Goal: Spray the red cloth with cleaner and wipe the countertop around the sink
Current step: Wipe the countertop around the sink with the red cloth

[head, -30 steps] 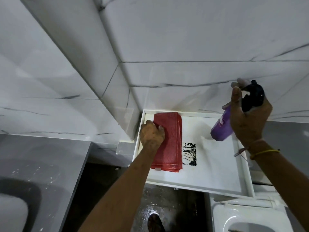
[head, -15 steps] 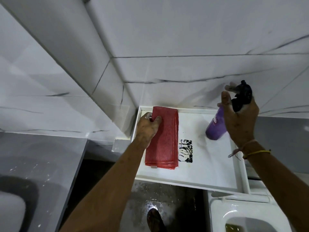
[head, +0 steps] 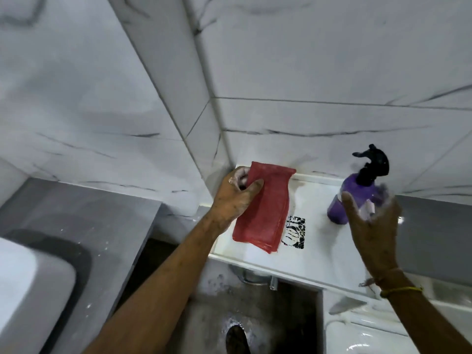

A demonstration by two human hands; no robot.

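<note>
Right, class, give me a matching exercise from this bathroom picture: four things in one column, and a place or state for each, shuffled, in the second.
Things:
1. red cloth
2. purple spray bottle
3. white basin
4. black printed mark

Places or states:
A. standing upright on the white shelf, by the right hand
B. set in the grey countertop, far left
C. pinched at its top by the left hand
D. flat on the shelf, between cloth and bottle

Pairs: 1-C, 2-A, 3-B, 4-D
</note>
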